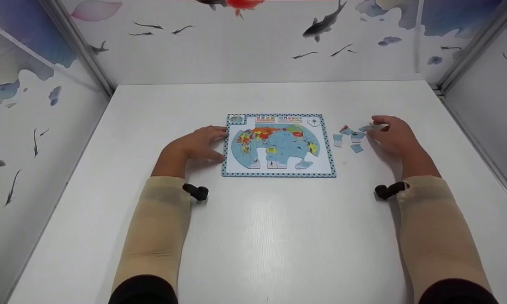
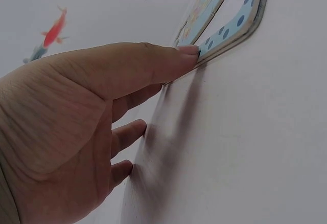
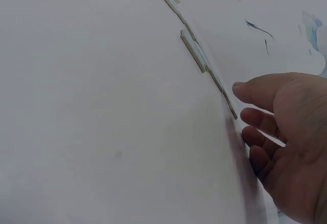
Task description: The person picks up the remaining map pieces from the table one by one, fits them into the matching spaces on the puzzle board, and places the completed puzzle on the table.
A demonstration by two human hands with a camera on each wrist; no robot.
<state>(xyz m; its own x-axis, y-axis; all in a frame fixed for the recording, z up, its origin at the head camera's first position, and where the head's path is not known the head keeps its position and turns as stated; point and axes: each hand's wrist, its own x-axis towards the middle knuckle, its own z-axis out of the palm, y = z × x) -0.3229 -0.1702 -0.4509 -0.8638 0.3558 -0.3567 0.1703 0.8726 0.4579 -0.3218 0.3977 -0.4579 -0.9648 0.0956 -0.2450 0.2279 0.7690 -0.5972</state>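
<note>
A world map jigsaw board (image 1: 279, 174) with a dotted blue border lies flat on the table, many of its pieces in place and white gaps along the lower part. My left hand (image 1: 198, 145) touches the board's left edge with fingers spread; in the left wrist view the thumb (image 2: 173, 63) rests against the board's edge near a corner. To the right of the board are several loose puzzle pieces (image 1: 356, 148). Over the rightmost loose piece (image 1: 365, 128) hovers my right hand (image 1: 394, 135), its fingers loosely bent. The right wrist view shows thumb and fingers apart, with nothing visible between them.
The white table (image 1: 261, 236) spreads around the board. White wall panels (image 1: 253, 55) with painted fish stand behind and at both sides. Small black devices (image 1: 198, 193) sit at the cuffs of both beige sleeves (image 1: 158, 232).
</note>
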